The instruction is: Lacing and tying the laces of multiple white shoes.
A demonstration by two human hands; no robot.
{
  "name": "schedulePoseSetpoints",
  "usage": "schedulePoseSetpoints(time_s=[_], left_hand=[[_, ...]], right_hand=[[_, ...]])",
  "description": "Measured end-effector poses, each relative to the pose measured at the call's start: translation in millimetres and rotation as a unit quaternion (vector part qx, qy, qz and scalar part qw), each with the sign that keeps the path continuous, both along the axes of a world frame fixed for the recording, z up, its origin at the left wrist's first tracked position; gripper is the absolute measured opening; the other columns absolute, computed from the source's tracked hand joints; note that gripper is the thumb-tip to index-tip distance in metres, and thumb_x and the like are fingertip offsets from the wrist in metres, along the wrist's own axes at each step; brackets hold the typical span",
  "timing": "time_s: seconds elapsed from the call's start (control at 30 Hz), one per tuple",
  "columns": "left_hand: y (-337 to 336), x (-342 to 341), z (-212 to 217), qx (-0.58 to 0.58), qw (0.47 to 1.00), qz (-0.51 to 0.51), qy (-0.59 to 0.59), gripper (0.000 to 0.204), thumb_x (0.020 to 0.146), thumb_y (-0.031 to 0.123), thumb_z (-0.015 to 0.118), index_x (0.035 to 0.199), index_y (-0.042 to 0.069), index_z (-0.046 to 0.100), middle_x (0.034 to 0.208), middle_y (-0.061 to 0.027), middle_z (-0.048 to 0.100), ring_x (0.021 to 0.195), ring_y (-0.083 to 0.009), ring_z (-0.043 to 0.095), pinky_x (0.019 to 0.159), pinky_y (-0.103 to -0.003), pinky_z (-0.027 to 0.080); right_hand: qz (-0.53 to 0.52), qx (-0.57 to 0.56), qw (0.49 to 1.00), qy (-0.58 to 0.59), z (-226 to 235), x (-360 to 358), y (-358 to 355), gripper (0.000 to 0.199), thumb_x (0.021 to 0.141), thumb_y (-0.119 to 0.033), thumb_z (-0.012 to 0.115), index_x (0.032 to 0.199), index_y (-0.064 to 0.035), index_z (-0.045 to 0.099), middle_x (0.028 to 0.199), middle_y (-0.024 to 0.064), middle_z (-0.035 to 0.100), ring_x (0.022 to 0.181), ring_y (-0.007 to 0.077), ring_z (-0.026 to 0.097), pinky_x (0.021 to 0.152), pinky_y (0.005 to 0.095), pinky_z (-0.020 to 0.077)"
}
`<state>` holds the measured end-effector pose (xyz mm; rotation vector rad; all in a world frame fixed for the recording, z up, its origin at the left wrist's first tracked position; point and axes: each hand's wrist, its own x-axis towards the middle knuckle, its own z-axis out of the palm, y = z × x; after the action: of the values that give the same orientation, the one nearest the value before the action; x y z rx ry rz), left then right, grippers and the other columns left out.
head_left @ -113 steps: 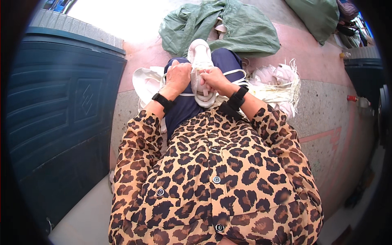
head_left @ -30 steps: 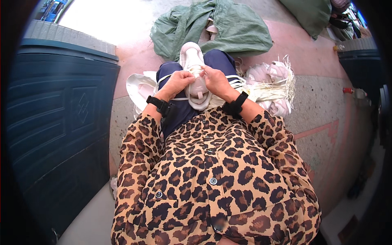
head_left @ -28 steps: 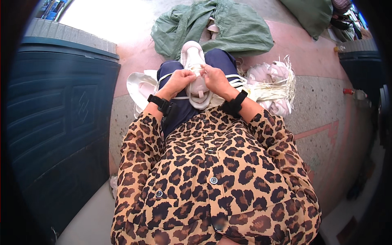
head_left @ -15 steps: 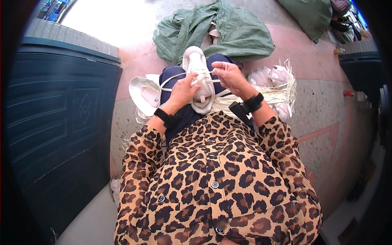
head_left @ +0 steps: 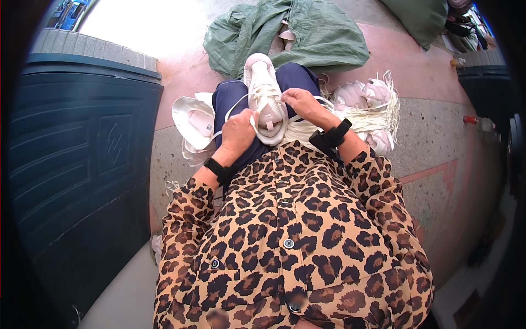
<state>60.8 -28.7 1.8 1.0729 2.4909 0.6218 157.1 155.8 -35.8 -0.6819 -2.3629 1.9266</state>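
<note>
A white sneaker (head_left: pixel 264 90) lies on my lap, toe pointing away, on dark blue trousers (head_left: pixel 233 98). My left hand (head_left: pixel 239 130) grips a white lace (head_left: pixel 236 106) end to the left of the shoe and holds it taut. My right hand (head_left: pixel 298 101) pinches the other lace end at the shoe's right side near the eyelets. Both wrists wear black bands. My leopard-print shirt fills the lower middle of the view.
A second white shoe (head_left: pixel 193 118) lies on the ground at my left. A pile of pale shoes and loose laces (head_left: pixel 368 107) sits at my right. Green cloth (head_left: pixel 307 33) lies ahead. A dark blue panel (head_left: pixel 76 159) stands at left.
Both hands were close together on the shoe's tongue. They have since drawn apart, the left hand pulling a lace out to the left, the right moving up along the shoe's right side.
</note>
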Motion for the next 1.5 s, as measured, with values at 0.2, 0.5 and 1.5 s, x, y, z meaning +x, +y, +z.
schedulePoseSetpoints(time_s=[0.2, 0.5, 1.5], left_hand=[[13, 16, 6, 0.071, 0.995, -0.008, -0.075, 0.026, 0.085, 0.026, 0.049, 0.076, 0.002, 0.057, 0.067, -0.0206, 0.058, 0.067, -0.0374, 0.058, 0.059, -0.043, 0.045], [12, 21, 15, 0.137, 0.980, 0.037, -0.140, 0.022, 0.085, 0.020, 0.051, 0.082, 0.000, 0.060, 0.067, -0.0175, 0.059, 0.063, -0.0292, 0.058, 0.058, -0.035, 0.044], [45, -38, 3, 0.022, 0.993, -0.101, -0.050, 0.032, 0.074, 0.004, 0.055, 0.105, 0.011, 0.054, 0.078, -0.0144, 0.060, 0.078, -0.0334, 0.058, 0.066, -0.040, 0.045]], right_hand=[[0.017, 0.096, 0.995, 0.001, 9, -8, -9, 0.019, 0.078, -0.014, 0.054, 0.086, 0.0014, 0.062, 0.077, 0.0193, 0.062, 0.072, 0.0290, 0.061, 0.066, 0.0329, 0.0457], [0.013, 0.215, 0.976, 0.003, 1, -20, -22, 0.015, 0.076, -0.014, 0.056, 0.081, -0.0034, 0.064, 0.081, 0.0168, 0.056, 0.080, 0.0322, 0.055, 0.071, 0.0374, 0.0434], [-0.043, -0.100, 0.991, 0.076, 1, -28, -27, 0.020, 0.075, -0.007, 0.058, 0.093, -0.0001, 0.062, 0.076, 0.0025, 0.059, 0.068, 0.0066, 0.052, 0.061, 0.0227, 0.0437]])
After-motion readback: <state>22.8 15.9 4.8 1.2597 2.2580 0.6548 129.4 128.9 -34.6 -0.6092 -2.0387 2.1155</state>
